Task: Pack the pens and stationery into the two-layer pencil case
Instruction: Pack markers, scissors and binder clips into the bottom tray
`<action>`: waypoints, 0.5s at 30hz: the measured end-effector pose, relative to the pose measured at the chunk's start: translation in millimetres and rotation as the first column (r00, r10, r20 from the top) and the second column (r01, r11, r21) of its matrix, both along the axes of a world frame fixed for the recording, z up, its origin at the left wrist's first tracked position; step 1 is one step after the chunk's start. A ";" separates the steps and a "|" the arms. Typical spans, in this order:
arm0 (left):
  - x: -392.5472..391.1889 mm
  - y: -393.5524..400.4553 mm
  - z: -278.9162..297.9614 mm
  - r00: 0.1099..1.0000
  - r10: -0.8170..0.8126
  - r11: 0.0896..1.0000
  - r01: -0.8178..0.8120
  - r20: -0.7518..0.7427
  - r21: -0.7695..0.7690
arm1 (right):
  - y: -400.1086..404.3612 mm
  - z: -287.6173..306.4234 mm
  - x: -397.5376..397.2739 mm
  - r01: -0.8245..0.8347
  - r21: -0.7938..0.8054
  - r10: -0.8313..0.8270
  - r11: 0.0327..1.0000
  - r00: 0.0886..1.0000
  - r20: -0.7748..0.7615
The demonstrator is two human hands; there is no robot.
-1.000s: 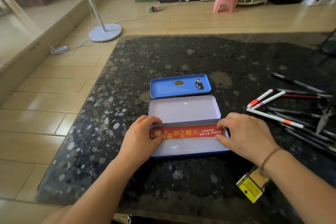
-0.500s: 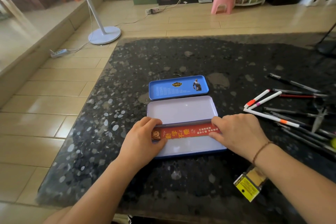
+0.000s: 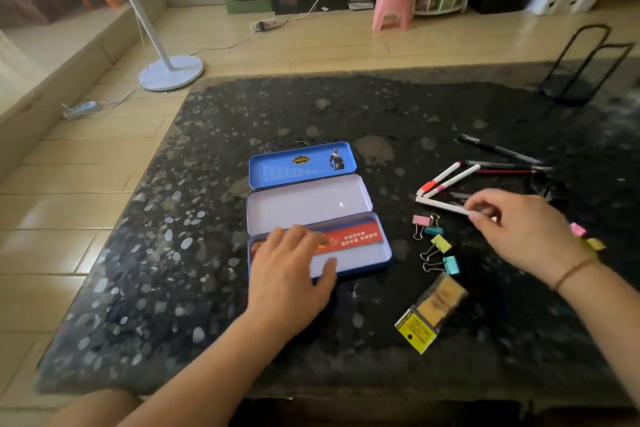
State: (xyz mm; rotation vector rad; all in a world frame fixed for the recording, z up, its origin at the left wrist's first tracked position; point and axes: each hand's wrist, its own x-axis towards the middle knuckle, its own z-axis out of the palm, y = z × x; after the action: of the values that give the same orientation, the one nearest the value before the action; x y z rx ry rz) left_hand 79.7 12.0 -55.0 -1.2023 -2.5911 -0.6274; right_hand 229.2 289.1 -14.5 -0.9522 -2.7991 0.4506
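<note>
While left hand (image 3: 289, 282) rests (flat), right hand (image 3: 516, 230) pinches pen (image 3: 441, 204)

head view: single wide-angle | worn on head | faces forward and down | close over dark speckled table (image 3: 415, 107) | floor beyond
</note>
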 end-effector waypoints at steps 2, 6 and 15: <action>30.3 31.4 -6.3 0.973 -0.231 0.972 0.229 -0.017 -0.060 | 0.6 -9.6 16.8 -0.005 -0.022 0.008 1.000 0.989 0.148; 61.3 88.9 -11.0 0.904 -0.427 0.900 0.426 0.007 -0.088 | 7.9 -17.7 39.5 0.049 0.159 -0.082 0.986 0.975 0.207; 45.7 190.3 -7.6 0.912 -0.391 0.915 0.400 0.125 -0.057 | 54.8 -23.1 52.5 0.280 0.083 -0.281 0.956 0.960 -0.005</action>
State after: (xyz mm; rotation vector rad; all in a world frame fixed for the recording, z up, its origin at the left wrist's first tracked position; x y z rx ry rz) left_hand 125.4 202.3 -62.6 -1.7943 -2.4940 -0.6836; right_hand 281.7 343.9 -37.6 -1.3072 -2.6053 0.2889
